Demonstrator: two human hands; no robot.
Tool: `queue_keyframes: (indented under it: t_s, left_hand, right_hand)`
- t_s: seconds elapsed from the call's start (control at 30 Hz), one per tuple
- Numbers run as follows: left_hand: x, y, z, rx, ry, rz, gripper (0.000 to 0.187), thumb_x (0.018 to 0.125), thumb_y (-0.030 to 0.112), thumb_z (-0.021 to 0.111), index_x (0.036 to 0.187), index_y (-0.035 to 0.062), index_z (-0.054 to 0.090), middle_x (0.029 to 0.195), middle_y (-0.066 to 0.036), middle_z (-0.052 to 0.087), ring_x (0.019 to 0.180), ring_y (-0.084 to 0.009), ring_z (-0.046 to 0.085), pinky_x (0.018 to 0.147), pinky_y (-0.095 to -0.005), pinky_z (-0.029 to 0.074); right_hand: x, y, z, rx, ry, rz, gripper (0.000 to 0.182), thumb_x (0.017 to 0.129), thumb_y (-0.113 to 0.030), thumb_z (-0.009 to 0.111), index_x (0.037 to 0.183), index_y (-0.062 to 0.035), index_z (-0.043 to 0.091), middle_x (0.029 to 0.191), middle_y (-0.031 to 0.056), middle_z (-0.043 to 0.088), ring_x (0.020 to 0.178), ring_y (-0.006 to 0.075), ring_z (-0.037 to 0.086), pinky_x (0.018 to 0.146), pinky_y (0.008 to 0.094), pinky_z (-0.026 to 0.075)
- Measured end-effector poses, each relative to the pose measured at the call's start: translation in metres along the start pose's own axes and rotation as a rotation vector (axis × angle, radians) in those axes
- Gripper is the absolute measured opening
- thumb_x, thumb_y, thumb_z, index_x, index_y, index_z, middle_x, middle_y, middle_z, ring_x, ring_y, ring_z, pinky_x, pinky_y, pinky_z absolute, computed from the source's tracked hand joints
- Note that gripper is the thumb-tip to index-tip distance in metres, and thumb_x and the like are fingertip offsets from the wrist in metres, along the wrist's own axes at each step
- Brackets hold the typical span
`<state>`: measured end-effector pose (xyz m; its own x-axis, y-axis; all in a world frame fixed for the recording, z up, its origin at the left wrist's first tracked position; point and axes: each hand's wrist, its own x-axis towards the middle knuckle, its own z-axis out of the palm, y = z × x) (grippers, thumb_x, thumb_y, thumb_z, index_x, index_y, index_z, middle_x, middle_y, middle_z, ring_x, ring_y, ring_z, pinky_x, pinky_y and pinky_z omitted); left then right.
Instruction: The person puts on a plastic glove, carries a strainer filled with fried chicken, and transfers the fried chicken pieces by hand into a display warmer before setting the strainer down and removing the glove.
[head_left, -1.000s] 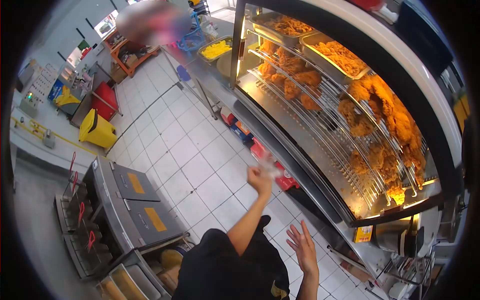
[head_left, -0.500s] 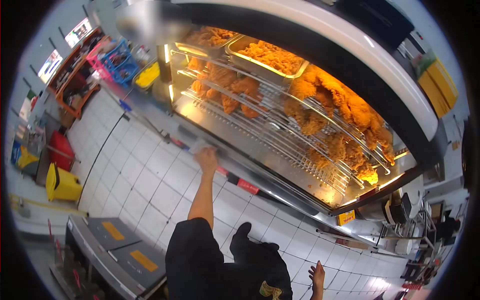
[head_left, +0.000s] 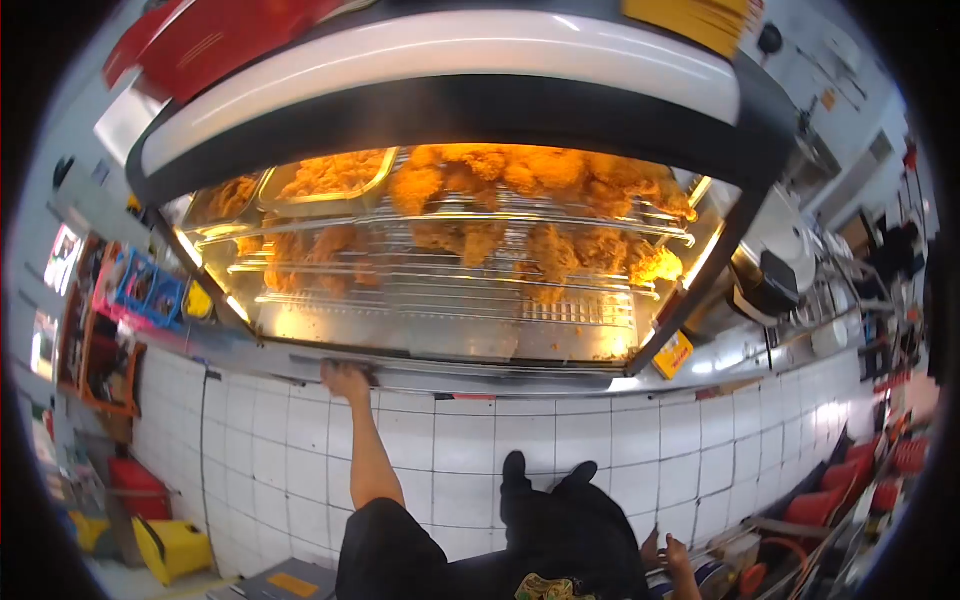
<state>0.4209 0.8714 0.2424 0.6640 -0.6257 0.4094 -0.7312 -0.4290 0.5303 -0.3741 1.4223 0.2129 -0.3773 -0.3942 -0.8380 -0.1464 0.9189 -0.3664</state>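
Observation:
My left hand (head_left: pixel 347 382) reaches forward to the front edge of the metal counter (head_left: pixel 440 378), below the glass of a lit food warmer (head_left: pixel 450 110). Its fingers are bent against that edge over what looks like a cloth, mostly hidden now. Inside the warmer, fried chicken (head_left: pixel 550 250) lies on wire racks (head_left: pixel 420 290), and a metal tray (head_left: pixel 330 205) holds more fried pieces. Low on the right, my right hand (head_left: pixel 676 556) hangs beside my body, thumb and fingers apart, with nothing visible in it.
A small yellow box (head_left: pixel 673 355) stands on the counter right of the warmer. Blue and pink baskets (head_left: pixel 150 287) are at the left. A yellow bin (head_left: pixel 172 550) and a red container (head_left: pixel 140 488) stand on the white tiled floor (head_left: pixel 460 450). Red chairs (head_left: pixel 825 500) are at lower right.
My view has turned to face the warmer squarely. My left hand stays at the counter edge and appears farther left under the warmer. My right hand has come in nearer my body.

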Motion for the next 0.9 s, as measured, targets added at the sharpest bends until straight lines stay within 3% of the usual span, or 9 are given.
queue_keyframes:
  t_s: [0.07,0.13,0.17,0.27,0.37,0.5,0.63,0.73,0.9]
  left_hand:
    - [-0.007,0.002,-0.022,-0.112,0.272,-0.129,0.038,0.08,0.023,0.072,0.113,0.0034,0.066,0.13,-0.027,0.051,0.124,-0.0429,0.043,0.099,-0.0558,0.038]
    - [-0.029,0.011,-0.042,-0.103,0.456,-0.459,0.035,0.082,0.027,0.073,0.106,0.003,0.064,0.115,-0.027,0.055,0.113,-0.0417,0.049,0.093,-0.0553,0.041]
    - [-0.049,0.026,-0.054,-0.138,0.486,-0.647,0.034,0.084,0.029,0.073,0.104,0.0031,0.063,0.111,-0.027,0.054,0.109,-0.0407,0.049,0.091,-0.0562,0.041]
    - [-0.153,-0.002,-0.048,-0.046,0.032,-0.644,0.048,0.088,0.037,0.069,0.121,0.0055,0.056,0.112,-0.028,0.059,0.104,-0.0435,0.058,0.091,-0.0568,0.044]
    - [-0.296,-0.087,-0.017,0.409,-1.099,0.075,0.073,0.089,0.055,0.057,0.139,0.0027,0.047,0.13,-0.023,0.059,0.12,-0.0389,0.056,0.103,-0.05,0.043]
    - [-0.436,0.127,-0.13,-0.72,-1.946,-0.022,0.067,0.099,0.049,0.044,0.145,0.0002,0.043,0.15,-0.025,0.042,0.146,-0.0389,0.029,0.122,-0.0485,0.014]
    - [-0.464,0.244,-0.01,-0.362,-2.324,0.212,0.053,0.099,0.042,0.051,0.135,0.0026,0.05,0.131,-0.02,0.058,0.116,-0.0281,0.06,0.097,-0.0444,0.049]
    - [-0.478,0.371,0.022,-0.244,-2.372,-0.337,0.047,0.099,0.039,0.049,0.132,0.0049,0.052,0.124,-0.021,0.063,0.095,-0.0344,0.071,0.082,-0.0381,0.056]
    - [-0.62,0.529,-0.027,0.055,-2.157,0.333,0.058,0.096,0.043,0.058,0.14,0.006,0.05,0.126,-0.016,0.064,0.106,-0.0305,0.067,0.086,-0.0362,0.053]
  right_hand:
    - [0.06,0.14,0.005,-0.648,0.126,-0.814,0.058,0.097,-0.06,0.05,0.127,-0.0103,0.056,0.099,0.0168,0.068,0.071,0.0306,0.067,0.061,0.0452,0.053]
    - [-0.054,0.031,0.044,0.371,0.124,0.176,0.042,0.101,-0.051,0.047,0.102,-0.0112,0.058,0.07,0.0094,0.06,0.057,0.022,0.058,0.049,0.0366,0.049]
    - [-0.049,0.051,0.052,0.434,0.062,0.34,0.056,0.097,-0.059,0.051,0.122,-0.0098,0.059,0.092,0.0106,0.067,0.073,0.0283,0.066,0.062,0.0443,0.052]
    - [-0.078,0.064,0.084,0.327,0.066,0.38,0.063,0.098,-0.061,0.047,0.132,-0.0087,0.054,0.113,0.0148,0.063,0.099,0.0361,0.062,0.083,0.0515,0.048]
    - [-0.077,0.075,0.103,0.38,0.01,0.349,0.067,0.098,-0.062,0.046,0.137,-0.0089,0.049,0.124,0.0161,0.056,0.11,0.0379,0.056,0.091,0.0531,0.043]
    - [-0.056,0.057,0.111,0.544,0.019,0.33,0.073,0.097,-0.064,0.044,0.145,-0.0091,0.042,0.14,0.0179,0.047,0.124,0.0403,0.047,0.101,0.0552,0.037]
    - [-0.029,-0.019,0.016,0.853,0.152,0.319,0.08,0.097,-0.066,0.042,0.153,-0.0094,0.035,0.156,0.0196,0.037,0.138,0.0427,0.039,0.111,0.0573,0.03]
    - [-0.04,-0.019,-0.076,1.051,0.403,0.002,0.088,0.094,-0.068,0.048,0.158,-0.0142,0.023,0.154,0.019,0.039,0.136,0.0357,0.044,0.108,0.0537,0.038]
    - [-0.018,0.067,-0.079,1.579,0.396,0.086,0.084,0.091,-0.071,0.051,0.152,-0.0155,0.035,0.124,0.0143,0.067,0.098,0.023,0.068,0.09,0.0455,0.05]
